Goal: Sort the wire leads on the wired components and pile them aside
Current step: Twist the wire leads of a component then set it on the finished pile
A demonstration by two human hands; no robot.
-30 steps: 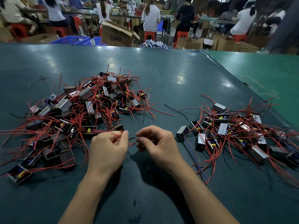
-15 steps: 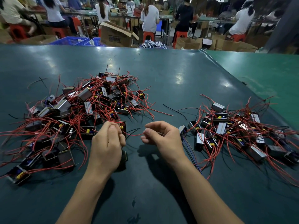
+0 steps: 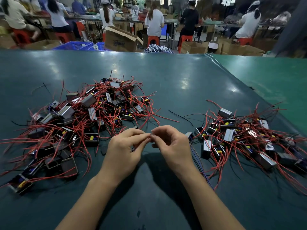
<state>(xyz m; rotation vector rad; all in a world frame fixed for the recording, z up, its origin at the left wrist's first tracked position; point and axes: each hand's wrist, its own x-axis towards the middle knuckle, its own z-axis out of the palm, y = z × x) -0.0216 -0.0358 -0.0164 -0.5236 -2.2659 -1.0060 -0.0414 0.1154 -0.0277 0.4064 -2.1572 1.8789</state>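
Two heaps of small metal-cased components with red wire leads lie on the dark green table (image 3: pixel 166 83). The larger pile (image 3: pixel 86 117) is to the left, the smaller pile (image 3: pixel 240 136) to the right. Between them, near the front, my left hand (image 3: pixel 123 150) and my right hand (image 3: pixel 172 143) meet fingertip to fingertip. Both pinch the thin wire leads (image 3: pixel 150 136) of one component, whose dark body (image 3: pixel 133 149) barely shows under my left palm.
A loose black wire (image 3: pixel 181 116) lies between the piles, another (image 3: pixel 40 87) at the far left. Beyond the table's far edge stand cardboard boxes (image 3: pixel 119 39), blue crates (image 3: pixel 74 45) and several seated people. A lighter green table surface (image 3: pixel 274 83) adjoins on the right.
My hands were spread apart with a red lead stretched between them; now they have come together and risen slightly, fingertips touching over the leads.
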